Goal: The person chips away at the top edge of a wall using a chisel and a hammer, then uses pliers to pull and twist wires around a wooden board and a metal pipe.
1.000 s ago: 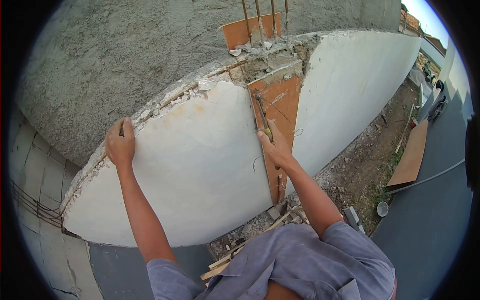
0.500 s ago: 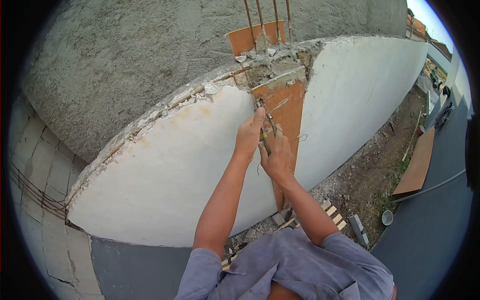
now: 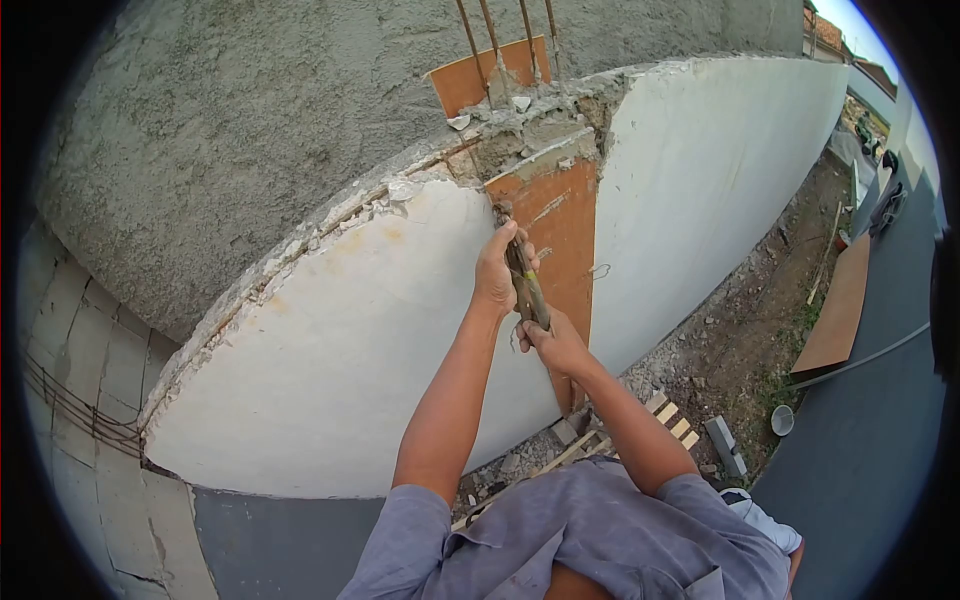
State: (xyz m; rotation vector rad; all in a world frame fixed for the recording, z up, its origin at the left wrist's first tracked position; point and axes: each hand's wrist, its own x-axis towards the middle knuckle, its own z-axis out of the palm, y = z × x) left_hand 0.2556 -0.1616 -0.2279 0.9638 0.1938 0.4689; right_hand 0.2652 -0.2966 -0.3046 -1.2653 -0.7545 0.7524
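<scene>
A pair of pincers (image 3: 527, 278), dark and worn with a yellow-green mark, slants across the orange-brown board (image 3: 568, 215) set in the wall. Its head is up against the board's upper left edge. My left hand (image 3: 494, 272) is closed around the upper part of the pincers, just below the head. My right hand (image 3: 558, 343) is wrapped round the lower ends of the handles. Bits of thin wire (image 3: 600, 271) stick out of the board, and another strand hangs beside my right hand. What the jaws grip is too small to make out.
White wall panels (image 3: 715, 180) flank the board. Above stand several steel rods (image 3: 530, 45) in broken concrete (image 3: 540, 135). Wooden slats (image 3: 675, 418), a grey block (image 3: 725, 445) and a white bucket (image 3: 782, 420) lie below. Another person's white shirt (image 3: 765, 520) shows behind me.
The pincers' handles have come together. My right hand has slid down to their lower ends, and my left hand now wraps the upper part. A person's white shirt has come into view at lower right.
</scene>
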